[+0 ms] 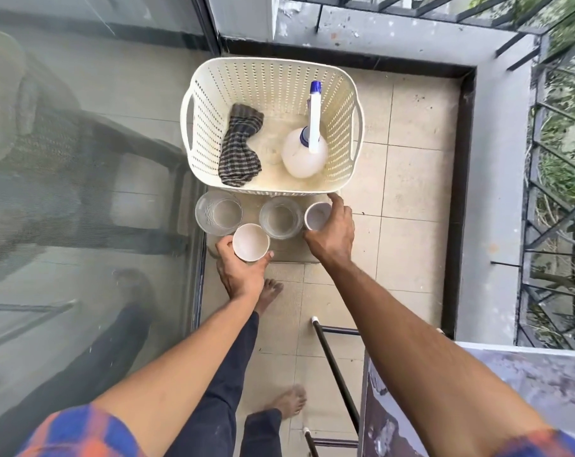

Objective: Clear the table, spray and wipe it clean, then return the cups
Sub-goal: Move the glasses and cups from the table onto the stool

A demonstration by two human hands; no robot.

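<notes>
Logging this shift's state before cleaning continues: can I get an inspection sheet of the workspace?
Surface: tiled balcony floor; a marbled table corner at lower right.
Job's things: two clear glasses and two white cups on a low stand by the basket; spray bottle and striped cloth inside it.
Clutter: nothing seen.
Grippers: left hand grips the near white cup; right hand grips the far white cup.
Cables: nothing seen.
Surroundings: glass door left, metal railing right.
</notes>
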